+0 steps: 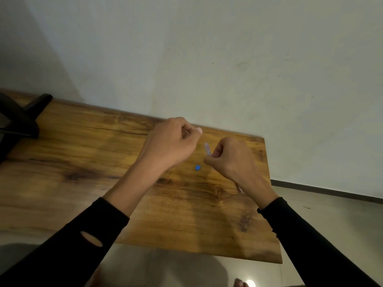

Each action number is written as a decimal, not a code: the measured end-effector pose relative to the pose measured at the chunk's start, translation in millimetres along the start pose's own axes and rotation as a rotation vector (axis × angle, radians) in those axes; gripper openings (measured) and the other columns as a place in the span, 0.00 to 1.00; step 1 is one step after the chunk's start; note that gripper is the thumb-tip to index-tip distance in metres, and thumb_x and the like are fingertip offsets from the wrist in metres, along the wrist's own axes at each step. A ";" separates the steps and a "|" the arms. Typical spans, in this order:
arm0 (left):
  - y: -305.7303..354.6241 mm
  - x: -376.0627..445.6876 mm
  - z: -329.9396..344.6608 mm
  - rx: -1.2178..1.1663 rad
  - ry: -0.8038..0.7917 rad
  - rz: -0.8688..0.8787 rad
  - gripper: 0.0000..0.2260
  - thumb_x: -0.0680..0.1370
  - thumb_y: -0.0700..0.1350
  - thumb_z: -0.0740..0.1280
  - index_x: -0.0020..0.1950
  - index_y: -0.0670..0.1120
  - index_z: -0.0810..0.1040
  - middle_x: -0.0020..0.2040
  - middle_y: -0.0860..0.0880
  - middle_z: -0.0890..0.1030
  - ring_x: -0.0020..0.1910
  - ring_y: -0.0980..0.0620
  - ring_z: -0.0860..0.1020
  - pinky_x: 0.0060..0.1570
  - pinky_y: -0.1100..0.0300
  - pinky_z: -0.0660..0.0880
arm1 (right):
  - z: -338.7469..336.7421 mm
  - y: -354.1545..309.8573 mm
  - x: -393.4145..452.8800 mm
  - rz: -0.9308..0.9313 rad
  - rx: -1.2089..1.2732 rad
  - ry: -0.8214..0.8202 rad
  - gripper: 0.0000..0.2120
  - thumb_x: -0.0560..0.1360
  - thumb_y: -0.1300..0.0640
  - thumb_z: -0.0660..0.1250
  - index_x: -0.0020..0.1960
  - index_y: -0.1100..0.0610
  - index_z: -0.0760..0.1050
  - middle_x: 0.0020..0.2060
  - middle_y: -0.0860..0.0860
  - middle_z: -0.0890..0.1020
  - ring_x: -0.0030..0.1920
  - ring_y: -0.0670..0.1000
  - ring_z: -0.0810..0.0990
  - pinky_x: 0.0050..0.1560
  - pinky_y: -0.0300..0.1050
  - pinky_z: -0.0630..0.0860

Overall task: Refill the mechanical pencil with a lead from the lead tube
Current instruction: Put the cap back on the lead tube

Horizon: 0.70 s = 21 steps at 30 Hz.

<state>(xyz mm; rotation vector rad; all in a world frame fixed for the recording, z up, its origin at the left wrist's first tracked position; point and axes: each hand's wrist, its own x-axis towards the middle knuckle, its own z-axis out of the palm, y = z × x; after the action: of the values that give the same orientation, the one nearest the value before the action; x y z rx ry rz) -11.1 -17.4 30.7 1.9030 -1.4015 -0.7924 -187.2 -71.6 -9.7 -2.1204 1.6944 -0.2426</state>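
Note:
My right hand [232, 160] is closed around a slim clear lead tube [207, 148], whose upper end sticks up and to the left out of the fist. My left hand [176, 141] hovers just left of that end, thumb and forefinger pinched together near the tip; anything between them is too thin to see. A small blue cap [197, 167] lies on the wooden table [83, 162] between the two hands. A thin shiny piece [239, 188], possibly the mechanical pencil, shows from under my right wrist; most of it is hidden.
The table's far edge runs along a pale wall [207, 59], and its right edge [273, 204] drops to a tiled floor. A black stand [22, 119] sits at the table's far left. Black sleeves cover both forearms.

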 end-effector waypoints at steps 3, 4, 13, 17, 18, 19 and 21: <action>-3.4 0.6 9.3 -0.119 -0.071 -0.090 0.11 0.83 0.59 0.69 0.47 0.57 0.85 0.45 0.58 0.88 0.48 0.55 0.87 0.50 0.52 0.83 | -4.5 -14.6 -7.5 -0.091 0.155 0.071 0.10 0.66 0.47 0.75 0.34 0.50 0.77 0.28 0.46 0.81 0.30 0.45 0.79 0.28 0.43 0.71; -3.7 1.1 12.8 -0.222 -0.077 -0.136 0.09 0.83 0.57 0.71 0.48 0.55 0.86 0.46 0.56 0.89 0.49 0.54 0.88 0.51 0.49 0.85 | -3.9 -18.7 -10.6 -0.126 0.208 0.097 0.10 0.66 0.45 0.73 0.34 0.49 0.76 0.27 0.45 0.80 0.29 0.44 0.78 0.28 0.44 0.72; -15.5 3.7 18.1 -0.405 0.057 -0.138 0.08 0.80 0.47 0.77 0.42 0.56 0.86 0.38 0.56 0.89 0.40 0.55 0.89 0.47 0.46 0.89 | -1.6 -23.8 -16.2 -0.329 0.515 0.097 0.08 0.74 0.43 0.73 0.40 0.45 0.78 0.33 0.44 0.84 0.34 0.43 0.84 0.33 0.36 0.79; -11.0 4.9 9.2 -0.510 0.132 -0.189 0.03 0.83 0.49 0.73 0.51 0.52 0.85 0.45 0.47 0.89 0.47 0.46 0.90 0.50 0.40 0.88 | 5.6 -7.0 -2.3 -0.337 0.434 0.008 0.05 0.79 0.54 0.75 0.52 0.51 0.80 0.41 0.45 0.84 0.41 0.46 0.84 0.40 0.41 0.81; -9.2 4.3 8.0 -0.531 0.139 -0.196 0.03 0.84 0.48 0.73 0.52 0.51 0.85 0.47 0.44 0.88 0.48 0.45 0.89 0.49 0.41 0.89 | 10.2 -2.6 0.4 -0.324 0.348 -0.003 0.05 0.79 0.58 0.75 0.53 0.53 0.80 0.41 0.46 0.83 0.42 0.48 0.83 0.41 0.42 0.79; -7.5 3.3 7.4 -0.550 0.139 -0.200 0.03 0.84 0.47 0.72 0.53 0.50 0.85 0.48 0.44 0.88 0.47 0.46 0.88 0.47 0.45 0.89 | 15.7 0.1 1.9 -0.312 0.252 -0.022 0.06 0.79 0.61 0.74 0.53 0.54 0.80 0.42 0.47 0.83 0.42 0.50 0.83 0.42 0.43 0.78; -5.8 1.6 8.4 -0.570 0.120 -0.206 0.04 0.85 0.46 0.72 0.55 0.48 0.84 0.49 0.43 0.86 0.46 0.49 0.87 0.43 0.51 0.89 | 28.4 1.6 0.3 -0.293 0.090 -0.066 0.06 0.78 0.61 0.75 0.53 0.57 0.80 0.46 0.50 0.83 0.45 0.53 0.82 0.46 0.47 0.77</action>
<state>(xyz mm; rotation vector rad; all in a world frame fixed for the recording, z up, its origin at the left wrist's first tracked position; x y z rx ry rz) -13.9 -18.8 20.9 1.6192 -0.7982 -1.0272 -177.6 -66.2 -36.0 -2.2761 1.3077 -0.3231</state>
